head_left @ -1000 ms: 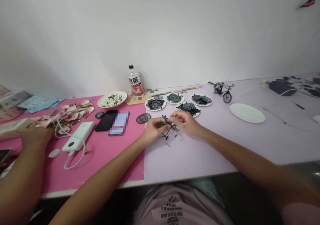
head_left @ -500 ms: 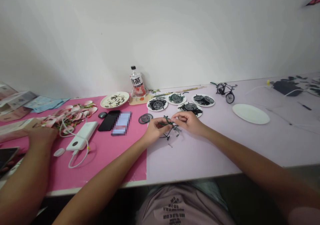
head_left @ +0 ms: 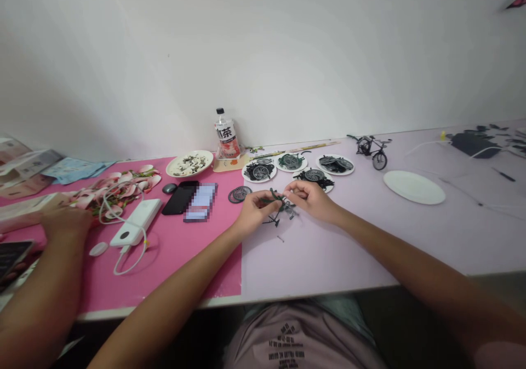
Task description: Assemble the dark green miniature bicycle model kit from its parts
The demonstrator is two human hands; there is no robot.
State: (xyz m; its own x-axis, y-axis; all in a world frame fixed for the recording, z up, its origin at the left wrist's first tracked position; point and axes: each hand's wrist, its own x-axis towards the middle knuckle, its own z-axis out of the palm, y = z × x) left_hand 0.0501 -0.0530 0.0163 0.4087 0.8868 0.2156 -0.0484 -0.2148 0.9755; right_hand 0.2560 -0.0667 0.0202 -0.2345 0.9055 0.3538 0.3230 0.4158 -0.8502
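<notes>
From here I see the left hand (head_left: 258, 210) half curled, its thumb and fingers pinched on a dark model bicycle frame (head_left: 279, 207) just above the pale table (head_left: 320, 254). The right hand (head_left: 308, 196) meets it from the other side, fingers bent and fingertips drawn together at the frame's upper part; whether they grip a small piece, I can't tell. A small pin (head_left: 280, 238) lies on the table just below. Two spoked wheels (head_left: 240, 194) overlap on the pink mat (head_left: 172, 265), near the left hand. Beyond the hands sit small plates of dark parts (head_left: 258, 170), and farther right stands an assembled model bicycle (head_left: 372, 151).
</notes>
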